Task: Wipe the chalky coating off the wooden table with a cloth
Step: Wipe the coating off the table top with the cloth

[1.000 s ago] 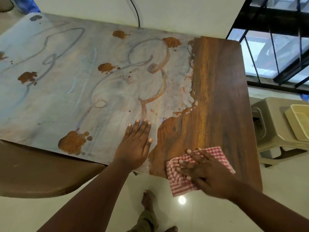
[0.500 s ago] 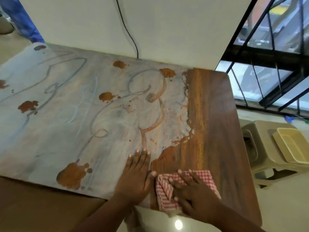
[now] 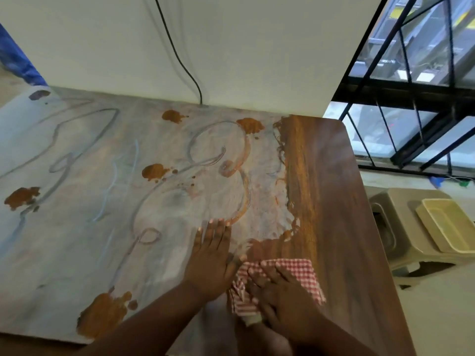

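Checked red-and-white cloth (image 3: 277,281) lies under my right hand (image 3: 285,299), fingers spread, pressing it at the near table (image 3: 334,201) edge. Left hand (image 3: 213,258) rests flat, fingers straight, just beside. Right strip shows bare wood; chalky coating (image 3: 102,214) covers most still.

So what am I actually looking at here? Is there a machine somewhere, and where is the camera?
There is no machine. A person wears a wide-angle camera on the head, so the single view looks forward and down at their own two hands. The wooden table is mostly covered in a pale chalky coating with finger-drawn loops and brown bare patches; the strip on the right is already wiped to bare wood. The left hand lies flat, fingers straight, on the coated part. The right hand presses a red-and-white checked cloth onto the table near its front edge. Beside the table stands a beige plastic stool with a cream tray on it.
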A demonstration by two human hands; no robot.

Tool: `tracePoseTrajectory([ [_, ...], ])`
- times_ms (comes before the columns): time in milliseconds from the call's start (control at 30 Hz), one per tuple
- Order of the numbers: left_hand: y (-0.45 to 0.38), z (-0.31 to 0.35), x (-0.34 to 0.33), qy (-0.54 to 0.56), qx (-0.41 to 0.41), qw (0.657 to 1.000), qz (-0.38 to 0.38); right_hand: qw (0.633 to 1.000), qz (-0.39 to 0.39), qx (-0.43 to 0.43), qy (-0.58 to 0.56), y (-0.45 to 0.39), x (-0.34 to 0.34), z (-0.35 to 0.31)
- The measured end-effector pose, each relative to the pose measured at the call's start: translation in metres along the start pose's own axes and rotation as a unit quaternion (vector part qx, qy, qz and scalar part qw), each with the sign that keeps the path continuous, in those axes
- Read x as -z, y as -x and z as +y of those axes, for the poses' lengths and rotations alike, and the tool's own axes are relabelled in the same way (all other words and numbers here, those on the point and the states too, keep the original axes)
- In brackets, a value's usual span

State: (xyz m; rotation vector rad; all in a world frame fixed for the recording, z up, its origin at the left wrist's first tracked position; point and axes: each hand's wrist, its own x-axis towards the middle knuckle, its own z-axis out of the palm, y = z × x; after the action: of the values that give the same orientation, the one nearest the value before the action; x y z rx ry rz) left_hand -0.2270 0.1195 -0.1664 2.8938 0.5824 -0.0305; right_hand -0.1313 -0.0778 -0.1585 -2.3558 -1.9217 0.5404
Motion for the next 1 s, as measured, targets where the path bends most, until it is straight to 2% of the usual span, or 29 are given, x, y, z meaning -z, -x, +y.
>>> tracePoseTrajectory([
  [67, -0.018, -0.014, -0.001, -0.013, 0.011, 1.0, -0.017, 1.0, -0.003, 0.025, 0.004, 0.015, 0.006, 0.029],
  [133, -0.034, -0.028, 0.0, -0.013, 0.028, 0.999, -0.01, 1.0, 0.003, 0.015, 0.02, 0.017, 0.017, 0.06],
  [233, -0.05, -0.051, 0.004, -0.043, 0.044, 0.998, -0.016, 0.999, 0.004, -0.045, 0.001, -0.004, 0.033, 0.092],
  [333, -0.063, -0.067, 0.002, -0.05, 0.043, 0.998, -0.024, 0.991, 0.058, -0.118, -0.021, -0.041, 0.034, 0.105],
  [400, -0.066, -0.072, -0.001, -0.042, 0.034, 0.998, -0.026, 0.987, 0.073, -0.138, -0.036, -0.062, 0.033, 0.097],
  [467, -0.066, -0.072, -0.003, -0.029, 0.03, 0.999, -0.02, 0.992, 0.053, -0.106, -0.032, -0.069, 0.03, 0.082],
  [567, -0.065, -0.071, -0.002, -0.006, 0.036, 0.999, -0.017, 0.999, 0.025, 0.002, 0.032, -0.044, 0.021, 0.071],
  [667, -0.065, -0.072, -0.001, -0.001, 0.029, 0.999, -0.016, 0.999, -0.004, 0.046, 0.027, -0.011, 0.021, 0.094],
  [733, -0.066, -0.073, -0.004, -0.007, 0.028, 0.999, -0.015, 1.0, -0.007, 0.01, 0.027, -0.003, 0.028, 0.125],
  [833, -0.068, -0.076, -0.008, -0.012, 0.027, 0.999, -0.013, 0.994, 0.022, -0.106, 0.009, -0.03, 0.049, 0.16],
  [900, -0.068, -0.077, -0.01, -0.01, 0.026, 1.0, -0.012, 0.984, 0.063, -0.166, 0.007, -0.067, 0.055, 0.163],
  [1000, -0.068, -0.078, -0.011, 0.005, 0.026, 1.0, -0.01, 0.973, 0.079, -0.219, -0.005, -0.115, 0.058, 0.14],
])
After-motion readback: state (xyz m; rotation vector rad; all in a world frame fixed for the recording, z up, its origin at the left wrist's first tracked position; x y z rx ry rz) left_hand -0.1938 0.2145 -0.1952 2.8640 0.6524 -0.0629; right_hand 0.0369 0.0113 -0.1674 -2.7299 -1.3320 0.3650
